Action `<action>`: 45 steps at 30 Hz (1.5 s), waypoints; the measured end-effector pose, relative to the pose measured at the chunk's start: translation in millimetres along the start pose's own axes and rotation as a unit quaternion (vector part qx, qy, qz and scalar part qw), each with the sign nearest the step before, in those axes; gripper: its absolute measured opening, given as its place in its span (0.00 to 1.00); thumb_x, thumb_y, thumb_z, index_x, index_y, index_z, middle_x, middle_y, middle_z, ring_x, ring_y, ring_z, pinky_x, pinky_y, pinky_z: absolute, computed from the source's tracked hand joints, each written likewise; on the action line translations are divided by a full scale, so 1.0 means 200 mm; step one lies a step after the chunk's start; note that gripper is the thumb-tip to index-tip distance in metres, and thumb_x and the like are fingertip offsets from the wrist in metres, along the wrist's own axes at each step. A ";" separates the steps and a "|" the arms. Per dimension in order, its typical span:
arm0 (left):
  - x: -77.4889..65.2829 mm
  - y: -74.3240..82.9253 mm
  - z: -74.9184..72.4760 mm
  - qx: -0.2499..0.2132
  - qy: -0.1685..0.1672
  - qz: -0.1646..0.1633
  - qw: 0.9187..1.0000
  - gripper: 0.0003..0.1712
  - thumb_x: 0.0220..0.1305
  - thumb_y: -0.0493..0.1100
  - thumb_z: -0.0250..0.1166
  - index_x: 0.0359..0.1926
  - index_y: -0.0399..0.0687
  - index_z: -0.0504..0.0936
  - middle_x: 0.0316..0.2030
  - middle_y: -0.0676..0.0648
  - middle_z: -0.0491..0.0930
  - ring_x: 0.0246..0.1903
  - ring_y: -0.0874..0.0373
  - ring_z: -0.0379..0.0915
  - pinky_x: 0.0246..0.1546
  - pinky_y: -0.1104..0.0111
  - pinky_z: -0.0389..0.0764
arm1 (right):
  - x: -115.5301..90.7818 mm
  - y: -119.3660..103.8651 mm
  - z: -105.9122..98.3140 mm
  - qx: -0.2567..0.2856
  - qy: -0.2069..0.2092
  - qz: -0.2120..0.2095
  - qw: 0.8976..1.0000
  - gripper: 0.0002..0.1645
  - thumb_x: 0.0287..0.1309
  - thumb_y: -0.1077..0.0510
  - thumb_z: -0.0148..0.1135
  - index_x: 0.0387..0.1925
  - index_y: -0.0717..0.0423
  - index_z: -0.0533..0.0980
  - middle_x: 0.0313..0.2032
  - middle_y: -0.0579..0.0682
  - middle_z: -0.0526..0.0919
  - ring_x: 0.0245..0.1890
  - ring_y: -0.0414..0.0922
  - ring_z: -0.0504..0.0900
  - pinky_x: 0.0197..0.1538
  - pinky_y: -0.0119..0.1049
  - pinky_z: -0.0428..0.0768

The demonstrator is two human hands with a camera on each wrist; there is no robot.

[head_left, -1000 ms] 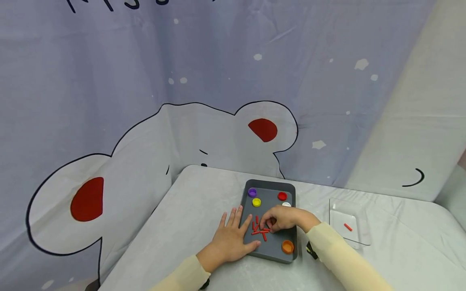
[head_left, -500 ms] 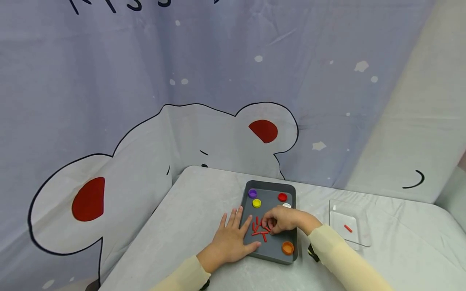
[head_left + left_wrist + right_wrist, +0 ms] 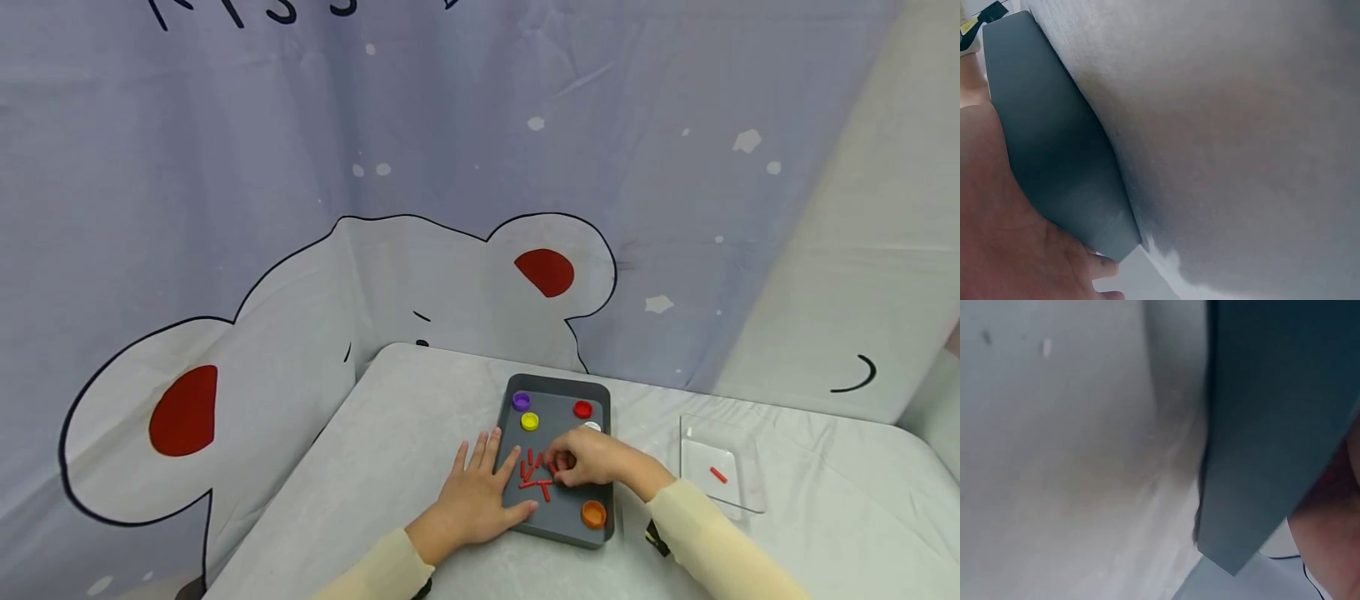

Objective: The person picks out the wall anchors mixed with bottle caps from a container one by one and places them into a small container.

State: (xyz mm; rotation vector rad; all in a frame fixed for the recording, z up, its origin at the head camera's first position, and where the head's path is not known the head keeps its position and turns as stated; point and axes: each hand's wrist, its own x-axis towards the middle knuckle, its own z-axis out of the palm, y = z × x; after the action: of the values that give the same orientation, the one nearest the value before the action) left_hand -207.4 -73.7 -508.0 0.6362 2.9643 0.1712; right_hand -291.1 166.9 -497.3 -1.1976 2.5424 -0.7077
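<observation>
A dark grey tray (image 3: 562,527) lies on the table with several short red sticks (image 3: 545,492) loosely scattered over its middle. My left hand (image 3: 472,500) rests spread over the tray's left rim, fingers straight, the thumb near its lower edge. In the left wrist view the palm lies against the tray's outer wall (image 3: 1066,137). My right hand (image 3: 591,457) reaches in over the right rim and pinches a red stick (image 3: 552,468) between thumb and fingers, beside the other sticks. Its curled fingers partly hide that stick. Only the edge of the right hand shows in the right wrist view.
Small round caps sit in the tray: purple (image 3: 521,402), yellow (image 3: 529,421), red (image 3: 582,409), white (image 3: 592,426), partly hidden, and orange (image 3: 593,514). To the right stands a clear plastic box (image 3: 757,492) holding one red stick (image 3: 718,475). A printed curtain (image 3: 450,275) hangs behind the table.
My right hand has shifted slightly right within the tray, its fingers drawing a red stick away from the others. The left hand has stayed in place.
</observation>
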 end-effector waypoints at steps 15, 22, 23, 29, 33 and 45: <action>0.03 -0.03 0.05 0.007 0.014 0.002 1.000 0.51 0.66 0.80 0.43 0.80 0.56 0.57 0.80 0.38 0.43 0.79 0.39 0.37 0.74 0.39 0.43 | -0.23 -0.03 -0.07 0.041 0.159 -0.033 0.986 0.13 0.58 0.63 0.70 0.46 0.53 0.85 0.26 0.32 0.79 0.28 0.31 0.77 0.36 0.39 0.83; 0.01 -0.02 0.02 -0.007 0.005 0.002 1.000 0.51 0.67 0.79 0.45 0.80 0.55 0.57 0.80 0.37 0.42 0.79 0.38 0.37 0.74 0.40 0.42 | -0.38 0.01 -0.10 0.059 0.249 -0.028 0.966 0.18 0.54 0.67 0.73 0.45 0.49 0.85 0.26 0.32 0.80 0.31 0.34 0.79 0.37 0.36 0.81; 0.01 -0.02 0.01 -0.009 0.005 0.002 1.000 0.51 0.67 0.78 0.45 0.80 0.54 0.57 0.80 0.36 0.43 0.79 0.38 0.37 0.74 0.40 0.43 | -0.40 0.01 -0.11 0.055 0.260 -0.025 0.964 0.18 0.53 0.68 0.73 0.45 0.48 0.85 0.27 0.32 0.80 0.31 0.34 0.79 0.36 0.35 0.80; 0.00 -0.01 -0.01 -0.012 0.001 0.000 1.000 0.51 0.67 0.79 0.44 0.80 0.55 0.57 0.80 0.38 0.42 0.79 0.40 0.37 0.75 0.41 0.43 | -0.54 0.05 -0.14 0.032 0.317 0.007 0.948 0.18 0.52 0.68 0.74 0.45 0.51 0.85 0.26 0.34 0.81 0.30 0.33 0.80 0.35 0.29 0.76; -0.01 -0.01 -0.01 -0.015 0.000 -0.001 1.000 0.51 0.67 0.79 0.44 0.80 0.55 0.57 0.80 0.38 0.42 0.79 0.39 0.36 0.74 0.41 0.42 | -0.62 0.08 -0.15 0.026 0.337 0.035 0.940 0.18 0.52 0.68 0.75 0.45 0.54 0.85 0.27 0.34 0.81 0.30 0.33 0.79 0.33 0.28 0.75; 0.01 0.00 0.01 -0.011 0.002 0.000 1.000 0.51 0.66 0.80 0.43 0.80 0.56 0.56 0.80 0.38 0.41 0.79 0.39 0.35 0.74 0.41 0.41 | -0.86 0.17 -0.22 0.042 0.364 0.122 0.922 0.16 0.58 0.65 0.71 0.49 0.60 0.83 0.29 0.38 0.83 0.31 0.32 0.80 0.30 0.28 0.75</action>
State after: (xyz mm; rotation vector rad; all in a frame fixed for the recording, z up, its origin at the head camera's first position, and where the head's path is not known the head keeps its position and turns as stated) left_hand -208.5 -73.7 -510.5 0.6336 2.9623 0.2036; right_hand -222.1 333.4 -475.0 -0.6278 3.1092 -1.3822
